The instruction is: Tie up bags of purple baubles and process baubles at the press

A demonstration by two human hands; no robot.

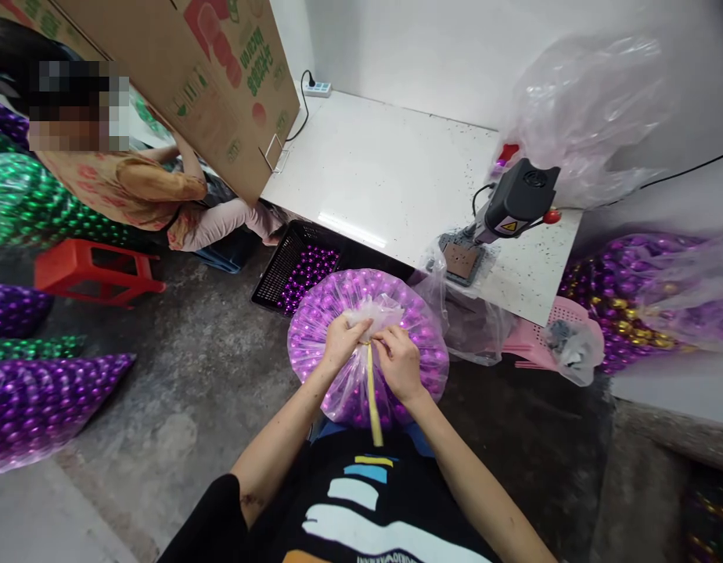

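Note:
A big clear plastic bag (314, 344) full of shiny purple balls stands upright against my front, its neck gathered at the top. My left hand (343, 338) is closed around the left side of that gathered neck. On the right, my right hand (398, 360) pinches a yellow strip (372, 395) at the neck. One end of the strip hangs down toward my shirt. Its other end is hidden by my fingers and the bag's folds.
A white table (385, 172) carries a dark press machine (514, 203). Below its edge lies a black crate (267, 274) of purple balls. A co-worker (144, 188) sits at left behind a cardboard box (232, 86), near a red stool (97, 270). A pink chair (534, 344) stands right.

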